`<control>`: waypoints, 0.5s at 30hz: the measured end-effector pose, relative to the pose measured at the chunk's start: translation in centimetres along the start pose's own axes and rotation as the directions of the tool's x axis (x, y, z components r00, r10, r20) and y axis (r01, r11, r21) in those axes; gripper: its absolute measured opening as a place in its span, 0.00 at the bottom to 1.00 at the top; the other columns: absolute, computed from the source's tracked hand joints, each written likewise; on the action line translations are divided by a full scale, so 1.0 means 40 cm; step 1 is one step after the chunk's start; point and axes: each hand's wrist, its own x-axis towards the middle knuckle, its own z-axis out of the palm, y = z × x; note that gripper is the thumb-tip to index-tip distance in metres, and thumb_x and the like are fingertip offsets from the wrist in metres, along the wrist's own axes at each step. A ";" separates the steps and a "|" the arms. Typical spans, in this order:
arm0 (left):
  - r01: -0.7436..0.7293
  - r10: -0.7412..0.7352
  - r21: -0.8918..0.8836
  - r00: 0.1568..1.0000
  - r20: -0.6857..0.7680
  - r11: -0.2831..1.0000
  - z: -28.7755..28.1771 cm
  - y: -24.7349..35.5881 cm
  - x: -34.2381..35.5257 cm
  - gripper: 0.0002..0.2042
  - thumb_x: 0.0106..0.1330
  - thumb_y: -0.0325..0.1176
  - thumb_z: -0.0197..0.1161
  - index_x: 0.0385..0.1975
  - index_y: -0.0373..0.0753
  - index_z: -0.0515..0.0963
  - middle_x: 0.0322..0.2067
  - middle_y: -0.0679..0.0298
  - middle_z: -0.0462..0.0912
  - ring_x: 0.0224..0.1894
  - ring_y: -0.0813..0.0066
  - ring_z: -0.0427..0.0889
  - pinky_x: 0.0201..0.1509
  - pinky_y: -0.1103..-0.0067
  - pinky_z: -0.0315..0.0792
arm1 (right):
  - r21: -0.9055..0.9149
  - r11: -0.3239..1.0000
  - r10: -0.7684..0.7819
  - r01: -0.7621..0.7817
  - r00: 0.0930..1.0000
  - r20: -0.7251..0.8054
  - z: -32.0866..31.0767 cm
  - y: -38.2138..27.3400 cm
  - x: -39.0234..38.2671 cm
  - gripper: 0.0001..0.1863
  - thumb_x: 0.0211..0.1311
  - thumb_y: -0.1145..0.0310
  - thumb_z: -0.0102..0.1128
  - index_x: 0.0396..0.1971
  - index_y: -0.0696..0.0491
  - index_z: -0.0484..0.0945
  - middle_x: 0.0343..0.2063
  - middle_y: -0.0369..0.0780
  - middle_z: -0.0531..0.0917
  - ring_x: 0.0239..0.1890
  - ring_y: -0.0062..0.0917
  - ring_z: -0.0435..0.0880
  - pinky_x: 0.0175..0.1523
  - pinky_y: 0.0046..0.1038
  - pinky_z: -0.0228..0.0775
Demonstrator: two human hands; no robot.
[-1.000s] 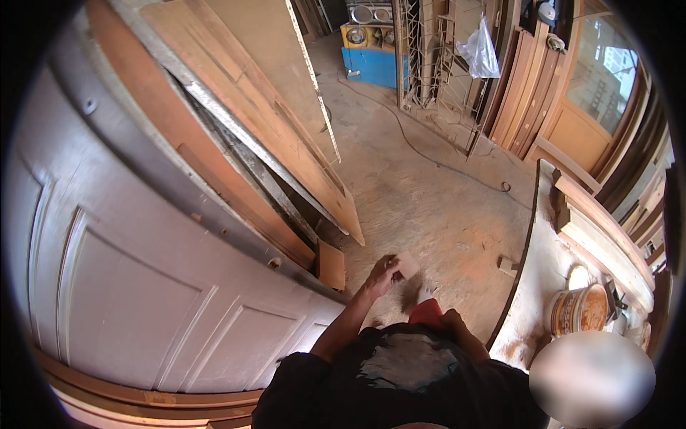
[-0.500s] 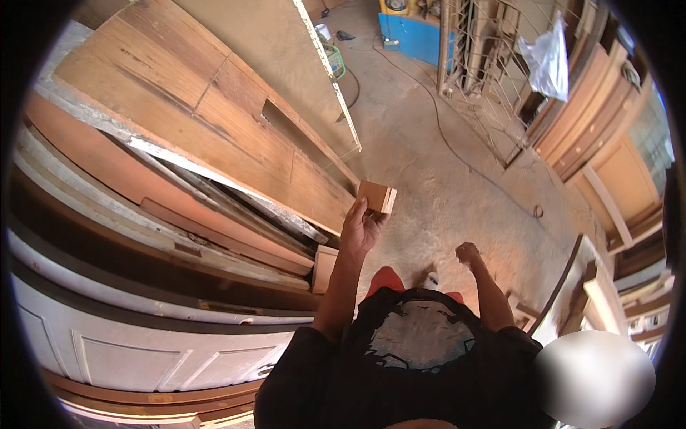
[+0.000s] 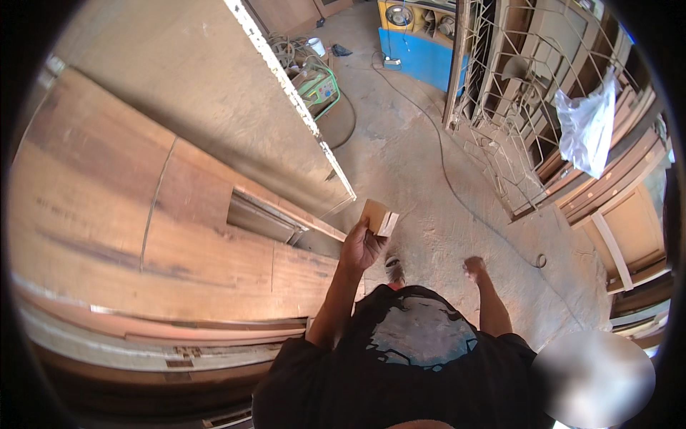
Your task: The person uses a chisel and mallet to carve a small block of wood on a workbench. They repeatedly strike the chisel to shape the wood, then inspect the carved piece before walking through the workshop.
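My left hand (image 3: 363, 247) is raised in front of me, its fingers and thumb closed around a small wooden block (image 3: 377, 217). The block has a brown broad face and a paler side with a dark line or groove. To my right, my right hand (image 3: 473, 269) hangs low over the dusty floor, fingers curled in, and nothing shows in it. Beside my left hand lies a large wooden door panel (image 3: 207, 222) with a rectangular cutout near its far edge.
Stacked boards (image 3: 179, 354) lie at lower left. A pale-edged panel (image 3: 293, 100) leans at upper left, near a green-framed machine (image 3: 319, 89). A cable (image 3: 444, 168) crosses the floor (image 3: 414, 157). A metal grille (image 3: 511, 100) with a plastic bag (image 3: 589, 121) stands at right, by more doors (image 3: 629, 229).
I have moved forward along the door panel, and a foot now shows ahead of me. The block remains in my left hand, with its grip kept. My right hand is still curled.
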 end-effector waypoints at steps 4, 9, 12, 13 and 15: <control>-0.019 0.037 0.297 0.998 -0.054 0.955 0.015 0.122 0.259 0.20 0.77 0.41 0.54 0.62 0.36 0.66 0.52 0.60 0.79 0.53 0.70 0.81 0.54 0.70 0.79 | 0.420 0.636 0.530 -0.648 0.762 0.373 0.200 0.114 -0.012 0.09 0.55 0.62 0.62 0.32 0.47 0.87 0.27 0.40 0.87 0.30 0.35 0.87 0.35 0.40 0.78; -0.031 0.081 0.351 0.989 -0.128 0.936 -0.014 0.226 0.562 0.21 0.76 0.41 0.56 0.62 0.36 0.64 0.50 0.60 0.79 0.51 0.71 0.81 0.52 0.70 0.77 | 0.206 0.839 0.396 -0.503 0.826 0.401 0.176 0.080 -0.015 0.08 0.52 0.65 0.67 0.29 0.53 0.85 0.23 0.41 0.86 0.28 0.31 0.87 0.33 0.38 0.79; -0.039 0.062 0.266 0.995 -0.076 0.963 -0.085 0.269 0.744 0.19 0.76 0.39 0.56 0.62 0.38 0.68 0.54 0.61 0.79 0.56 0.70 0.80 0.58 0.68 0.76 | 0.296 0.778 0.407 -0.554 0.804 0.434 0.033 0.135 0.123 0.08 0.51 0.66 0.68 0.27 0.54 0.84 0.23 0.43 0.85 0.29 0.31 0.87 0.32 0.39 0.78; -0.029 0.055 0.231 0.993 -0.106 0.973 -0.111 0.280 0.803 0.19 0.76 0.40 0.56 0.61 0.39 0.68 0.54 0.61 0.79 0.55 0.70 0.80 0.57 0.68 0.77 | 0.307 0.775 0.403 -0.553 0.806 0.434 -0.017 0.173 0.194 0.08 0.51 0.66 0.69 0.27 0.54 0.84 0.23 0.43 0.85 0.29 0.31 0.87 0.32 0.39 0.77; 0.008 0.037 0.178 0.968 -0.247 0.984 -0.144 0.305 0.924 0.20 0.76 0.42 0.55 0.61 0.39 0.68 0.54 0.62 0.79 0.53 0.69 0.81 0.56 0.69 0.77 | 0.317 0.780 0.393 -0.539 0.817 0.423 -0.116 0.273 0.371 0.08 0.50 0.66 0.70 0.26 0.55 0.83 0.23 0.44 0.85 0.29 0.32 0.87 0.32 0.40 0.76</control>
